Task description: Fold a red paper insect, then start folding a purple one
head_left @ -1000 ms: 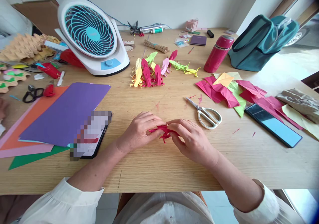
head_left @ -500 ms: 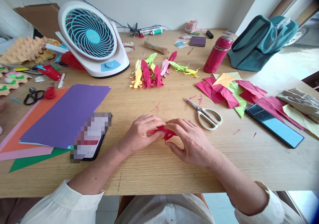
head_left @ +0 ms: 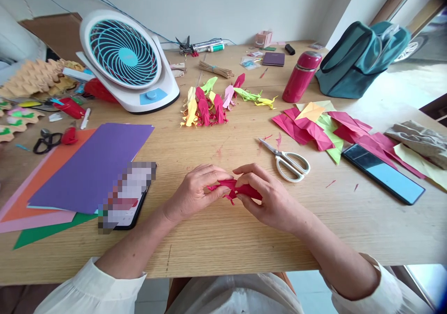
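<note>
Between my hands, just above the table near its front edge, is a red folded-paper figure (head_left: 250, 191) with thin leg-like ends. My left hand (head_left: 201, 188) pinches its left part between thumb and fingers. Its right part is gripped by my right hand (head_left: 267, 194), thumb below and fingers over the top. My fingers hide part of the paper. White-handled scissors (head_left: 292, 166) lie slightly open beyond my right hand. Farther back stand several finished-looking paper figures (head_left: 206, 107) in red, yellow, green and pink.
Folded paper pieces (head_left: 310, 130) and a dark phone (head_left: 383, 173) lie at right, near a red flask (head_left: 302, 76) and teal bag (head_left: 349, 72). On the left are coloured paper sheets (head_left: 87, 170), another phone (head_left: 131, 202) and a white fan (head_left: 167, 88).
My right hand has shifted its grip on the red paper figure, its thumb now closed in against it. More of the figure's right end shows. The view has tilted slightly.
</note>
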`<state>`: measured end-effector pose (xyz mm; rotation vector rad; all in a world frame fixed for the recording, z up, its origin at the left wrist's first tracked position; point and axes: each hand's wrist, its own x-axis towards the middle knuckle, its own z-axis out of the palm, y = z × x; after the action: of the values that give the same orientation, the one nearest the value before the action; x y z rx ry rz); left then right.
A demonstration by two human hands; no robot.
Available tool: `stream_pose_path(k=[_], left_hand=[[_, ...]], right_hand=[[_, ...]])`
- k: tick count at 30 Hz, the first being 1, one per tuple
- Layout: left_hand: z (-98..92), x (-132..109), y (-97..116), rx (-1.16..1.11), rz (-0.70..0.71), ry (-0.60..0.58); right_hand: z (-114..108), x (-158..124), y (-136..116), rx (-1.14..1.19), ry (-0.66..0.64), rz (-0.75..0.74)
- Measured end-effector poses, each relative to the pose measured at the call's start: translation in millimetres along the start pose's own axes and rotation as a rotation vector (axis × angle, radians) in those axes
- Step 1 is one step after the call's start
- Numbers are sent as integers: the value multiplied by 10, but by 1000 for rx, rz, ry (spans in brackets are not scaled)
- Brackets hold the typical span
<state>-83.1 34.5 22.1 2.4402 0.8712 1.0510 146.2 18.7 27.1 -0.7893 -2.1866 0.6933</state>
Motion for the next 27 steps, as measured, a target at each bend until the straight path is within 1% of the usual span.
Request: stream_pose_path(k=[7,13,16,19,23,25,27], left_hand=[[2,0,11,29,24,20],[52,-15,53,27,27,55],[44,-14,82,8,15,41],[17,-12,101,42,37,21],[-8,-19,108,128,71,-8],[-6,-19,112,123,83,-7],[4,-14,120,94,83,7]], right_hand=[[62,5,-5,13,94,-36],[54,20,-15,89,88,21],[41,30,-3,134,123,38],[56,25,21,192,152,76],[103,5,58,309,144,176],[116,-1,64,340,135,193],[116,1,57,325,138,179]])
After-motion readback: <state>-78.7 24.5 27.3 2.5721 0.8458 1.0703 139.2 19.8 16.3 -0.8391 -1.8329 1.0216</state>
